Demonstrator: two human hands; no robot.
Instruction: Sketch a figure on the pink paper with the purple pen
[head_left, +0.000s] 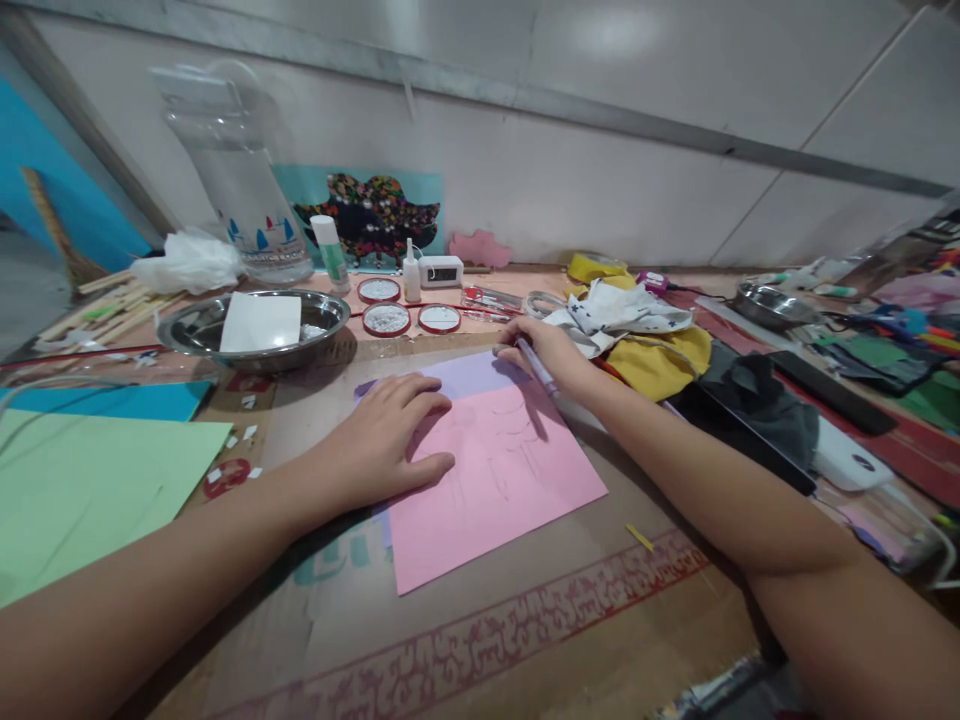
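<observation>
A pink sheet of paper with faint line drawing lies on top of a purple sheet. My left hand rests on the left part of the sheets, fingers stretched out and thumb apart. At the purple sheet's far edge is my right hand, its fingers closed around a pale pen that slants back toward me over the pink sheet. A small dark spot shows at those fingertips; I cannot tell what it is.
A steel bowl holding a white paper stands back left, near a water jug. Red-rimmed dishes, a glue stick and a small clock line the back. Cloths and a black phone lie right; green paper left.
</observation>
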